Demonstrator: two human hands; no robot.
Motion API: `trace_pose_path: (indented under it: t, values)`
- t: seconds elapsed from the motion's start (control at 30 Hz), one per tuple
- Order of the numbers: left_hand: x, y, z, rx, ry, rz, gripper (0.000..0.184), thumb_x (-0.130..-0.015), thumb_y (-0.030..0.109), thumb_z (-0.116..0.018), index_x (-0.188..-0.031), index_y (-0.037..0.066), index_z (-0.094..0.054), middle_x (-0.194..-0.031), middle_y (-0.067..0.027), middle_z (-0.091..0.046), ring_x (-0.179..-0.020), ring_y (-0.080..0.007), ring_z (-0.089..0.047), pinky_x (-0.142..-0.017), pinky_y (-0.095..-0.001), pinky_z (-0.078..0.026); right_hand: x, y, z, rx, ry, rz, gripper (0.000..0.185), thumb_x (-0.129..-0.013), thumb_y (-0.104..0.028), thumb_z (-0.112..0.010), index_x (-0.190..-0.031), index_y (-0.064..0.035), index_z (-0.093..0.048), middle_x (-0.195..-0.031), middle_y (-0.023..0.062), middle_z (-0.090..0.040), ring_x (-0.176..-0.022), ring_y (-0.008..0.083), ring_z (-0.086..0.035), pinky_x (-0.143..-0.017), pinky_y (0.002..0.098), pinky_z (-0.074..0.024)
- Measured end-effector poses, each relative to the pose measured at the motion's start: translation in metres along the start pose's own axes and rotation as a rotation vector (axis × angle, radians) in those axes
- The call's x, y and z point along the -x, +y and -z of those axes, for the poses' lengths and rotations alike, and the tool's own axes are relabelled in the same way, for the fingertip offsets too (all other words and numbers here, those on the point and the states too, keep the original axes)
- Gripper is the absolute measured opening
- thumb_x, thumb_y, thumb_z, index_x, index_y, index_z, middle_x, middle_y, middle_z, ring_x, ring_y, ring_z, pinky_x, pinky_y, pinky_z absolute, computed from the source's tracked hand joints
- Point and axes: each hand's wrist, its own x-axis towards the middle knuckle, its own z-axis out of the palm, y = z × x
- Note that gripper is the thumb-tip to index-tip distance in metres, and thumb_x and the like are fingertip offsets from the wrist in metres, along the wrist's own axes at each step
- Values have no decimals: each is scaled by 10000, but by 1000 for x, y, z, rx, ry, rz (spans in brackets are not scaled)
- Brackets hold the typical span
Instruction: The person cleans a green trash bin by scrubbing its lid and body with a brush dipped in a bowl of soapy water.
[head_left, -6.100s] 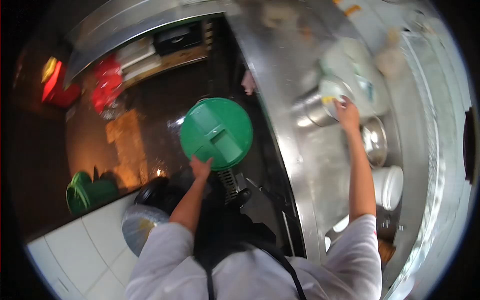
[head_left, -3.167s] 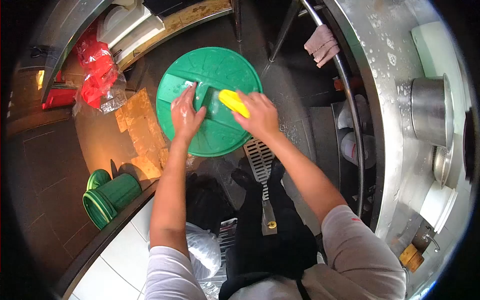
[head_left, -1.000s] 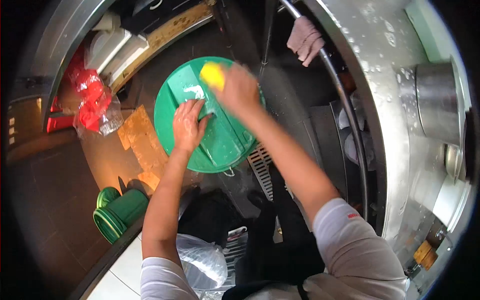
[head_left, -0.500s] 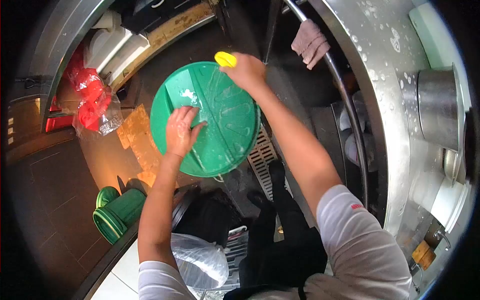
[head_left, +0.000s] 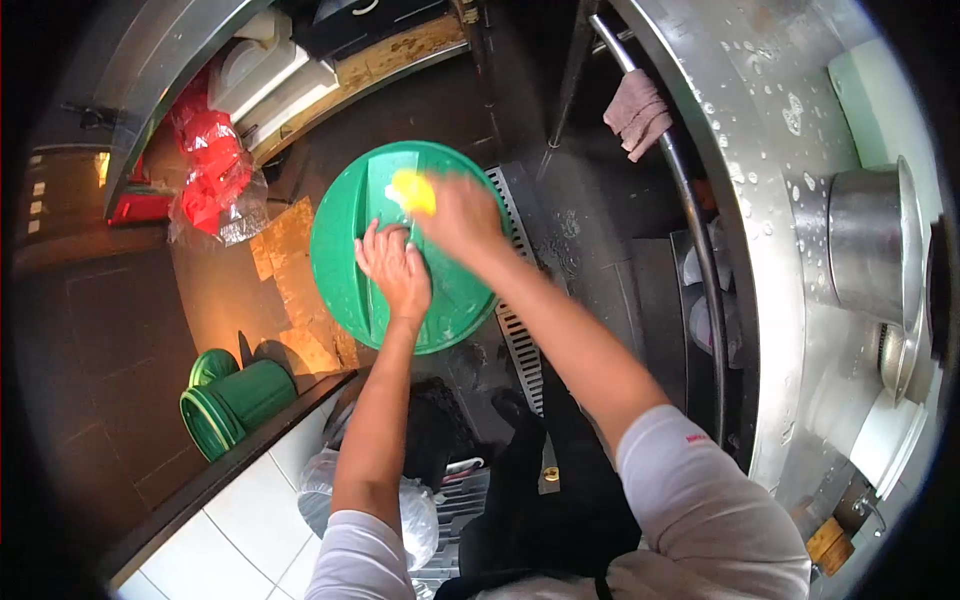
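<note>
A round green lid [head_left: 340, 240] with a raised bar across it, wet and streaked with suds, is in front of me at the centre of the head view. My right hand [head_left: 462, 216], blurred by motion, is closed around a yellow sponge [head_left: 412, 192] at the upper part of the lid. Lower down, my left hand [head_left: 400, 272] lies on the lid beside the raised bar, fingers extended and slightly apart. What supports the lid underneath is hidden.
A floor grate [head_left: 520, 350] runs right of the lid. Green bins [head_left: 240, 405] lie at lower left, beyond a tiled ledge [head_left: 235, 520]. A metal rail [head_left: 690, 200] holds a cloth [head_left: 637, 115]. The steel counter [head_left: 765, 250] carries a metal pot [head_left: 868, 240].
My right hand has moved with the sponge from the lid's upper right edge inward and left. My left hand has shifted toward the lid's middle. The view has shifted slightly.
</note>
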Motion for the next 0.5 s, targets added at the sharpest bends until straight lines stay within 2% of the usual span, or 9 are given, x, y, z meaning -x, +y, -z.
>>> trace_pose_path:
  t: [0.07,0.17,0.23,0.27,0.3,0.4,0.43,0.5]
  values:
    - [3,5,1,3,-15,4,189,-962,192,-499,-1024,82,-640,-1167,-90,-644,-1370,-324,-449,-1205,-543,-154,-65,26,-21,252,136,63,493,-796,-374,-781,-1199,-109,-680,-962,144,-706,-927,353,-678,-778,479,-558]
    - [-2,-8,2,-11,-14,24,212,-977,212,-501,-1039,73,-648,-1195,-89,-643,-1365,-324,-456,-1202,-541,-167,-38,5,-15,81,66,44,409,-758,-334,-798,-1077,-100,-694,-953,159,-692,-935,358,-677,-776,484,-561]
    - [0,-21,5,6,13,-37,224,-985,217,-502,-1053,67,-653,-1206,-95,-639,-1365,-326,-456,-1199,-544,-178,18,-11,-14,-36,39,131,457,-748,-328,-799,-1129,-97,-697,-954,161,-695,-932,365,-682,-773,488,-563]
    - [-2,-25,9,11,29,-70,231,-989,220,-502,-1059,64,-656,-1211,-98,-637,-1365,-326,-456,-1197,-546,-184,33,-14,-9,-127,-10,84,486,-762,-335,-786,-1166,-81,-692,-952,173,-707,-911,383,-693,-780,497,-559]
    - [-3,-26,13,-9,-26,-54,221,-956,205,-537,-1066,62,-663,-1206,-108,-634,-1356,-314,-462,-1194,-546,-210,40,-19,8,-219,-133,-54,496,-782,-378,-781,-1156,-65,-686,-956,189,-721,-896,394,-701,-789,500,-553]
    - [-7,-36,16,-43,-84,-48,233,-973,204,-528,-1084,51,-664,-1215,-115,-628,-1358,-314,-463,-1193,-542,-217,53,-25,59,-241,-221,-234,511,-791,-414,-786,-1140,-56,-684,-965,201,-730,-899,391,-707,-798,497,-552]
    - [-6,-44,13,-18,-58,-70,236,-987,208,-515,-1091,55,-662,-1212,-114,-632,-1348,-316,-475,-1193,-537,-221,61,-33,83,-299,-48,-162,518,-791,-422,-806,-1131,-53,-682,-988,199,-734,-920,392,-707,-798,474,-557]
    - [-7,-52,16,0,-70,-116,243,-1003,218,-512,-1100,49,-658,-1221,-119,-633,-1346,-328,-482,-1191,-540,-232,80,-67,168,-377,145,-206,522,-792,-396,-825,-1144,-42,-672,-983,203,-732,-921,388,-711,-805,444,-561]
